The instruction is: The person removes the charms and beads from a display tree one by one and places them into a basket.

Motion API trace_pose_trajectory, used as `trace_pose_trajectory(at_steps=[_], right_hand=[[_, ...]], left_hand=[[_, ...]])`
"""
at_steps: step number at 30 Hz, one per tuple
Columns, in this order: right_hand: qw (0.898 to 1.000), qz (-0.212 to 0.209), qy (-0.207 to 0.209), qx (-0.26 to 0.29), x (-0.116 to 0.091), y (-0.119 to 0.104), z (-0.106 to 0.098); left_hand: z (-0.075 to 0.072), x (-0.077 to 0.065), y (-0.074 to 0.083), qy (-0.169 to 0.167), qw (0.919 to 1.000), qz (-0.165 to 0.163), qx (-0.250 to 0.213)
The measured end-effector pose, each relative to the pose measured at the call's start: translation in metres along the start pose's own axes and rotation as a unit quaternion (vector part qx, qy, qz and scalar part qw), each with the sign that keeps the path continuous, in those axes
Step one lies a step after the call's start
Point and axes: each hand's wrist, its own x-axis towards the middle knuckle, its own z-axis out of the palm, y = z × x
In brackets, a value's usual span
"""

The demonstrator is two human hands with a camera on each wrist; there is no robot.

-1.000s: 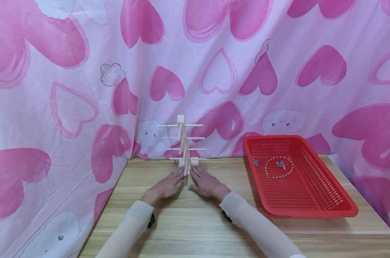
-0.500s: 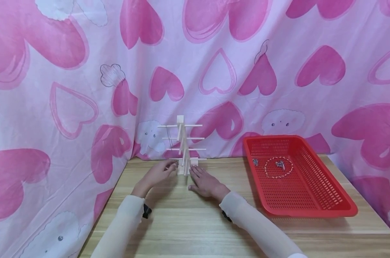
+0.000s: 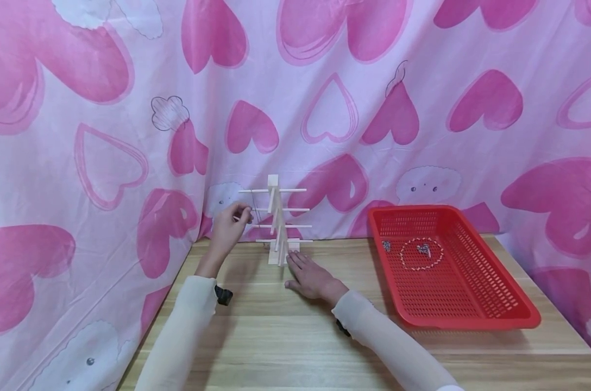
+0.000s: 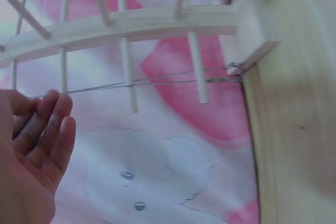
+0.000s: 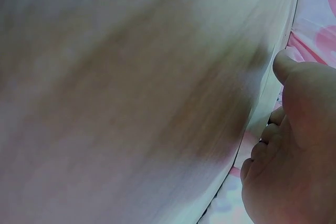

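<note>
A pale wooden rack [image 3: 278, 217] with several rows of pegs stands on the table by the curtain. On its left side hangs a thin chain necklace [image 4: 100, 87], its lower end by the rack's foot in the left wrist view. My left hand [image 3: 229, 225] is raised by the left peg ends, fingers curled and thumb near the index finger. Its fingers overlap the upper chain in the left wrist view; whether they pinch it is hidden. My right hand [image 3: 311, 276] lies flat with straight fingers, its fingertips at the right of the rack's base [image 3: 294, 246].
On the right stands a red plastic basket [image 3: 471, 321]. It holds a beaded loop [image 3: 421, 269], a small silvery piece [image 3: 424, 249] and another [image 3: 386, 246] near its left wall. The wooden table [image 3: 295, 347] meets a pink heart-patterned curtain [image 3: 325, 108] at the back and left.
My left hand has left the rack's base, drawn back to the left, and risen to the upper left pegs with its fingers curling. The right hand stays at the base.
</note>
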Motion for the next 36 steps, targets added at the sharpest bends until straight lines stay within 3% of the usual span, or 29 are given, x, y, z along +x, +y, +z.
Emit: trace_pose_trajectory(at_steps=[7, 14, 23, 36], right_hand=[[1.000, 0.002, -0.001, 0.006, 0.000, -0.001, 0.000], [1.000, 0.007, -0.005, 0.004, 0.001, 0.001, 0.002], [1.000, 0.003, -0.004, 0.004, 0.000, -0.001, -0.002], [1.000, 0.001, -0.002, 0.007, -0.003, -0.003, -0.004]], left_hand=[[-0.003, 0.012, 0.012, 0.033, 0.9993, -0.019, -0.005], [-0.001, 0.019, 0.017, 0.020, 0.9977, -0.064, 0.009], [0.006, 0.023, 0.022, 0.012, 0.9977, -0.064, -0.015], [0.010, 0.022, 0.022, 0.065, 0.9949, -0.069, -0.036]])
